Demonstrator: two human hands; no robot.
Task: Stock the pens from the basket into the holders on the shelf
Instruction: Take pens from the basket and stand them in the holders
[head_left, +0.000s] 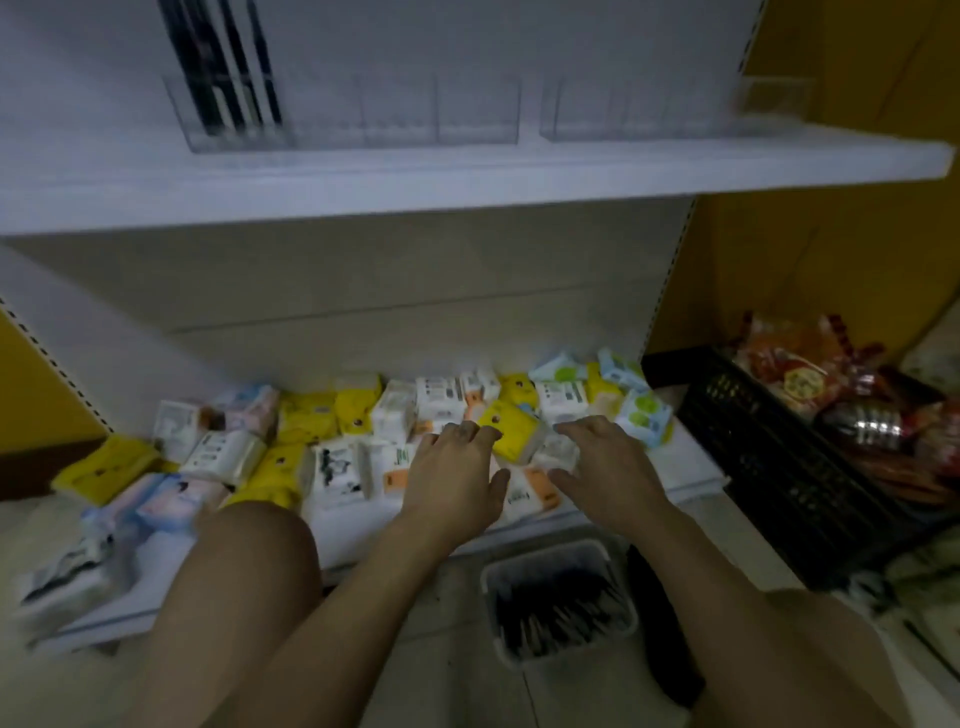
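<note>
A white basket (558, 553) full of dark pens (556, 605) stands on the floor between my forearms. Clear holders (441, 111) line the upper white shelf (467, 176). The leftmost holder (228, 117) has several black pens (223, 67) standing in it; the others look empty. My left hand (454, 478) and my right hand (605, 467) both reach over the tissue packs on the bottom shelf, fingers spread and relaxed, holding no pen. The right fingertips touch a white pack (558, 449).
Many yellow, white and blue tissue packs (306, 447) cover the bottom shelf. A black crate (779, 467) of snack bags (810, 374) sits at the right on the floor. My knee (249, 566) is at the lower left. Yellow walls flank the shelving.
</note>
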